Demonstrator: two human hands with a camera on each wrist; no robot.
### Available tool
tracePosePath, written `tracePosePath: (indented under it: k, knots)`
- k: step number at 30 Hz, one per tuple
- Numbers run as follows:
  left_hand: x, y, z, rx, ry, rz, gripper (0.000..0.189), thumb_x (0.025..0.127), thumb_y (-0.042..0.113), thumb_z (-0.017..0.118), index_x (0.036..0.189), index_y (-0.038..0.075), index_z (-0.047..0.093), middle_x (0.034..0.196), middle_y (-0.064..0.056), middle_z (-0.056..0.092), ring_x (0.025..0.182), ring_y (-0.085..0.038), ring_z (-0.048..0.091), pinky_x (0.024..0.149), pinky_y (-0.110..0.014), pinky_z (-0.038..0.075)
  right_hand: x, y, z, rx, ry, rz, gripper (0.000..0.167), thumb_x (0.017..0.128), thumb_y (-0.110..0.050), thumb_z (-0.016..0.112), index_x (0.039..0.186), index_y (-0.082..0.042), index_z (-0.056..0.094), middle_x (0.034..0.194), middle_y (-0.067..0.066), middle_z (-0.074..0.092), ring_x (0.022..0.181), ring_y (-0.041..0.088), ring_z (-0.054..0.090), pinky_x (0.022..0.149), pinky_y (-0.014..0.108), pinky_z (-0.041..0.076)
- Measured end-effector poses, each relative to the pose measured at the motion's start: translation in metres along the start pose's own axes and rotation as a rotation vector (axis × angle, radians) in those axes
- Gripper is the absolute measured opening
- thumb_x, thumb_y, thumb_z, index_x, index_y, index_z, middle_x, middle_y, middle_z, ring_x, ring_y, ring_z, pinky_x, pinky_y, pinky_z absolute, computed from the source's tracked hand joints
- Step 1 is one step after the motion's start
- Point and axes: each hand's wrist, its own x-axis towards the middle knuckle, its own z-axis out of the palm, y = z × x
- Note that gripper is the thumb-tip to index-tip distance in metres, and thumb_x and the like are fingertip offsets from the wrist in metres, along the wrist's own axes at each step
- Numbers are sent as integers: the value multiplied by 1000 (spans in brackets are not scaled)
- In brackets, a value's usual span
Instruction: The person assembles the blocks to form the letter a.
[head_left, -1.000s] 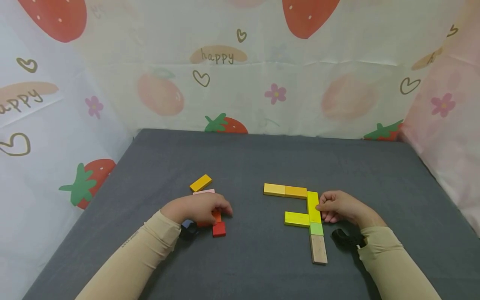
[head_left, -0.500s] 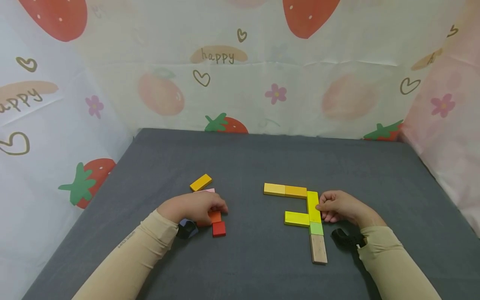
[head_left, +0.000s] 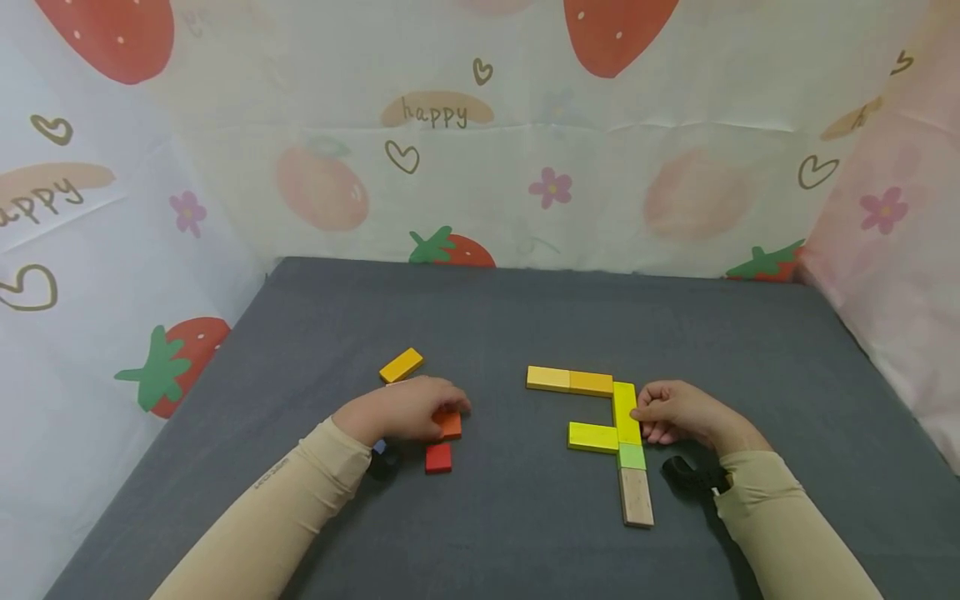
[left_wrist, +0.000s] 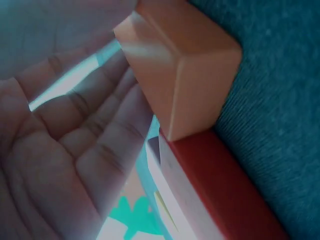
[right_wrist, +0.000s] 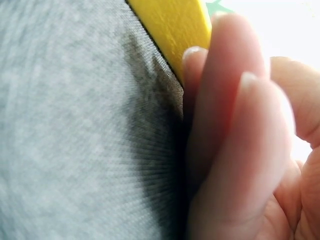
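My left hand (head_left: 408, 410) pinches an orange block (head_left: 449, 425) by its side. In the left wrist view the orange block (left_wrist: 155, 75) sits between thumb and fingers, low over the dark cloth, its corner overlapping a red block (left_wrist: 220, 185). The smaller-looking red block (head_left: 438, 457) lies just nearer in the head view. My right hand (head_left: 686, 415) rests on the cloth, fingers loosely curled, thumb tip at the right edge of a long yellow block (head_left: 626, 408). In the right wrist view the fingertips touch the end of the yellow block (right_wrist: 175, 30).
A joined row holds pale yellow (head_left: 547, 378) and amber (head_left: 591, 383) blocks, another yellow block (head_left: 592, 437), a light green block (head_left: 632, 456) and a plain wood block (head_left: 637, 498). An amber block (head_left: 401, 365) lies slanted beyond my left hand. Printed curtains surround the cloth-covered table (head_left: 517, 325).
My left hand has moved slightly right and away from me, carrying the orange block off from beside the red one. The pink block beyond it is now mostly covered. My right hand stays put.
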Motion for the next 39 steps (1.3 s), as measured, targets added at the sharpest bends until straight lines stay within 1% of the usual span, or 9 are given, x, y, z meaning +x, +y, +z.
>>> tracePosePath:
  k: [4,6,11,15,21,25,30,35,39]
  knots:
    - [2,-1,-2,6,-19,-48,25,85,7,66,110,11,68,103,0,60,90,-14,51,82,-31,44,1,0,1,3,4,7,15,93,-20,65,88,-8,56,68,-1,61,54,6,58,53,19,50]
    - [3,-1,-3,15,-24,-46,17,85,9,68,101,12,68,95,1,58,86,-14,50,78,-30,43,2,1,1,0,8,9,15,93,-20,65,88,-8,57,68,-1,61,54,6,58,53,19,50]
    - [4,4,-2,21,-10,-17,11,86,10,68,95,16,65,89,4,55,83,-12,49,76,-28,42,3,1,0,-4,14,10,16,93,-20,65,88,-8,57,68,-1,61,54,6,58,53,19,50]
    - [6,11,-2,35,-6,-29,13,85,11,69,94,17,62,86,4,56,81,-12,50,74,-28,43,3,2,-1,1,9,9,16,93,-21,65,88,-9,56,68,-1,61,54,6,58,53,19,51]
    - [10,17,-4,22,-29,-74,19,86,12,71,103,18,64,91,5,59,83,-12,52,76,-29,46,3,3,-1,3,-1,1,16,93,-22,65,88,-9,56,69,-1,61,54,6,59,53,19,51]
    - [14,17,-5,25,-19,-50,19,87,7,67,103,16,64,90,4,59,82,-12,53,75,-28,47,3,3,-2,0,-3,-5,16,93,-22,65,88,-9,57,69,-1,61,54,6,59,53,19,50]
    - [20,20,-8,43,27,-3,24,88,0,60,107,14,66,93,1,64,82,-13,54,78,-28,49,3,3,-2,1,-3,-5,16,93,-21,65,88,-9,57,69,-1,61,55,7,59,53,19,50]
    - [31,29,-11,25,43,35,30,91,-1,54,114,15,66,103,1,66,89,-13,57,84,-29,50,2,2,-1,0,2,1,16,93,-21,65,88,-9,57,68,-1,61,54,7,58,53,19,50]
    - [43,39,-12,19,36,79,29,93,3,56,116,15,66,108,1,67,92,-13,57,85,-29,50,1,1,0,2,5,6,16,93,-21,66,88,-9,57,67,-1,62,54,6,58,53,19,50]
